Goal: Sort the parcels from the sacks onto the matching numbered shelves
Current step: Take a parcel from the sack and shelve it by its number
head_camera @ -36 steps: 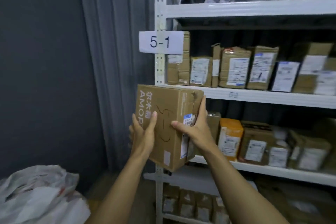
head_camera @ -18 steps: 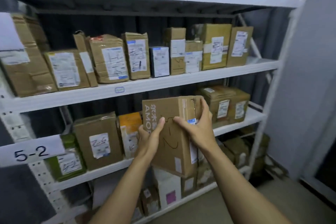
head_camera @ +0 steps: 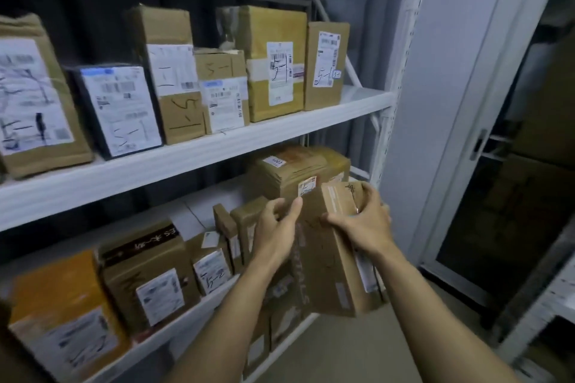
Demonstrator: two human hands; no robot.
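I see the cardboard parcel [head_camera: 331, 261] held upright in front of the right end of the lower shelf [head_camera: 161, 336], its top leaning away from me toward the rack and its bottom hanging lower than the shelf's front edge. It rests on nothing; only the 2 hands carry it. A white label runs down its right side, and faint pen marks cross the near face, too blurred to read.

The left hand [head_camera: 275, 232] reaches up from a bare forearm and grips the parcel's upper left edge. Its fingers are curled round that edge and its thumb lies straight up the near face. The right hand [head_camera: 362, 224] clamps the upper right corner, thumb laid across the near face and fingers wrapped over the top to the far side. The parcel sits between the 2 palms, most of it below the fingers.

Just behind its top stands a stack of brown parcels [head_camera: 289, 171]; I cannot tell whether they touch. To the left on the same shelf are a small parcel marked 5-2 [head_camera: 211, 270] and, far left, an orange parcel [head_camera: 56, 298]. The upper shelf [head_camera: 186, 162] carries a row of boxes marked 5-1. A white upright post [head_camera: 389, 121] ends the rack on the right.
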